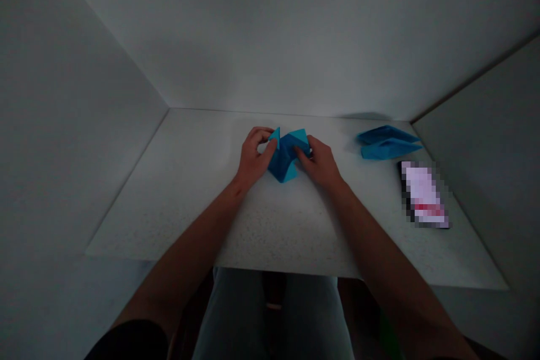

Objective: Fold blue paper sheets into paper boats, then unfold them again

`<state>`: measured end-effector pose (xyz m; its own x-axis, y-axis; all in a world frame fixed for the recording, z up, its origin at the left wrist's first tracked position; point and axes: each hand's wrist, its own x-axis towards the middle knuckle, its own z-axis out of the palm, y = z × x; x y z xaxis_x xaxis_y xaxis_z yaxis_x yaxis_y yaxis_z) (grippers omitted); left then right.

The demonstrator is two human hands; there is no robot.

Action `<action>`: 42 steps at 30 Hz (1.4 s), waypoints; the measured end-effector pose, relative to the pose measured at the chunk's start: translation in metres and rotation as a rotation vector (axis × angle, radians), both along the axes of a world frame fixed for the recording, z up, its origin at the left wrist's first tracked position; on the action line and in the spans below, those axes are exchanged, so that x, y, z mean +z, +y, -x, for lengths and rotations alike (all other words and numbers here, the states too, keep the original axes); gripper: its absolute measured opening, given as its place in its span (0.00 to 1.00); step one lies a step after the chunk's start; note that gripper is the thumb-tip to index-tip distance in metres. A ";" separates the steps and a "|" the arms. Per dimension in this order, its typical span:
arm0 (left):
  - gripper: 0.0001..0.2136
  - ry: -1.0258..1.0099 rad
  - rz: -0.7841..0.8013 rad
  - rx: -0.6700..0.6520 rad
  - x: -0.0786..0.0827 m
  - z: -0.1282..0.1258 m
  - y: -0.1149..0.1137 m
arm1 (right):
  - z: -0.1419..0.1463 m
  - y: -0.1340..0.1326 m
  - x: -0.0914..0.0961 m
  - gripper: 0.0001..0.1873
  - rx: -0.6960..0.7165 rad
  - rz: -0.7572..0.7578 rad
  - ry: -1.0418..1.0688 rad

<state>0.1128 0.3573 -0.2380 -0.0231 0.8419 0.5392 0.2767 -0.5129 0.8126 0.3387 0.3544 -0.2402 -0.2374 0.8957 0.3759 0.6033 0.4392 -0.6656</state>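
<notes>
A folded piece of blue paper (pixel 283 164) is held between my two hands, just above or on the middle of the white tabletop (pixel 185 197). Its folds stick out at several corners, lighter blue where they catch the light. My left hand (pixel 255 156) pinches the left flap between thumb and fingers. At the right side my right hand (pixel 320 162) grips another flap, thumb in front and fingers behind, partly hidden by the paper.
Towards the back right lies a folded blue paper shape (pixel 390 147) with two long pointed parts. In front of it is a phone (pixel 424 194) with a blurred, lit screen. Walls (pixel 287 34) close in the table at the back and both sides.
</notes>
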 end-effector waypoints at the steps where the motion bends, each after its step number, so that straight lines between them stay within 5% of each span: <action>1: 0.14 -0.055 0.044 -0.010 0.000 0.000 0.001 | -0.001 0.001 0.000 0.14 -0.031 0.020 0.023; 8: 0.23 -0.414 0.334 0.171 -0.016 0.007 0.019 | -0.003 0.010 -0.004 0.19 -0.011 0.236 0.497; 15: 0.28 -0.369 0.365 0.255 -0.029 0.014 0.023 | -0.003 0.015 -0.007 0.34 0.054 0.369 0.694; 25: 0.13 0.013 0.260 0.067 -0.014 -0.007 -0.001 | 0.001 0.014 -0.007 0.33 -0.124 0.113 0.620; 29: 0.08 -0.028 0.240 0.057 -0.016 -0.008 -0.002 | 0.001 0.011 -0.006 0.29 -0.169 0.053 0.610; 33: 0.12 -0.113 0.103 0.118 -0.011 -0.006 -0.004 | 0.003 0.011 -0.007 0.31 -0.223 0.046 0.601; 37: 0.12 0.082 -0.012 0.083 -0.006 -0.006 -0.008 | 0.005 0.014 -0.011 0.34 -0.207 0.068 0.664; 42: 0.27 0.068 0.177 0.008 -0.015 -0.008 -0.007 | 0.009 0.012 -0.012 0.39 -0.131 0.122 0.614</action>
